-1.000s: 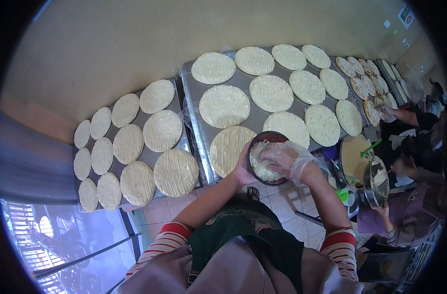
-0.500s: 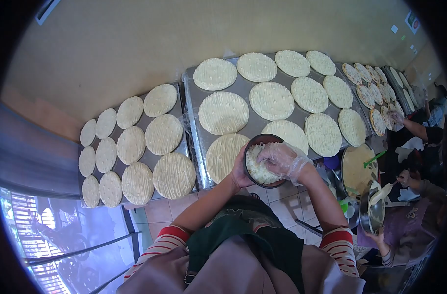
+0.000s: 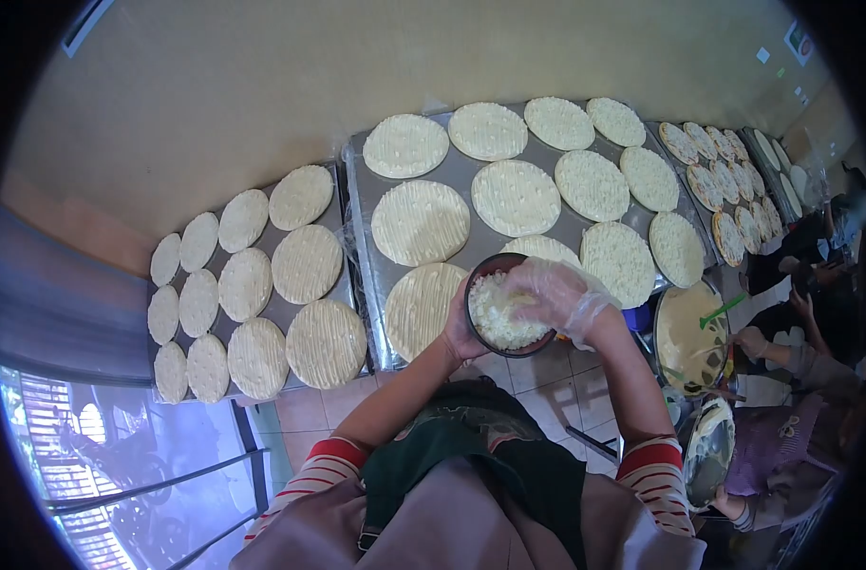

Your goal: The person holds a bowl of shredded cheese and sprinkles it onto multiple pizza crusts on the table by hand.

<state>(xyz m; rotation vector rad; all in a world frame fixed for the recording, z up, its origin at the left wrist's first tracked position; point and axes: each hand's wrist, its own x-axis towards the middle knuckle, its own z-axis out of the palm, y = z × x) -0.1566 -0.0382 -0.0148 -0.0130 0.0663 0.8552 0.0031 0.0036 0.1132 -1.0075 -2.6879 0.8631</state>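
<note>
My left hand [image 3: 458, 334] grips a dark round bowl [image 3: 523, 351] by its left side, in front of my waist. White shredded bits that look like grated cheese [image 3: 498, 318] fill much of the bowl. Over the bowl's right side is my right hand [image 3: 558, 296], in a clear plastic glove; its fingers, bent down toward the shreds, are blurred. Just beyond the bowl lies a round flat dough base [image 3: 544, 249], partly covered by the bowl and hand. Left of the bowl is another base [image 3: 419, 309] with pale cream stripes.
A metal tray [image 3: 457, 176] bears several bases, some at its right topped with white shreds. More bases lie on a left tray [image 3: 295, 204]; browner topped ones [image 3: 680, 142] are far right. Near a large pan of sauce [image 3: 680, 318], a co-worker holds a metal bowl [image 3: 708, 451].
My gloved right hand has shifted slightly right and up from the shreds. The bowl has moved a little left. The co-worker's metal bowl has lowered and their other hand has moved toward the pan.
</note>
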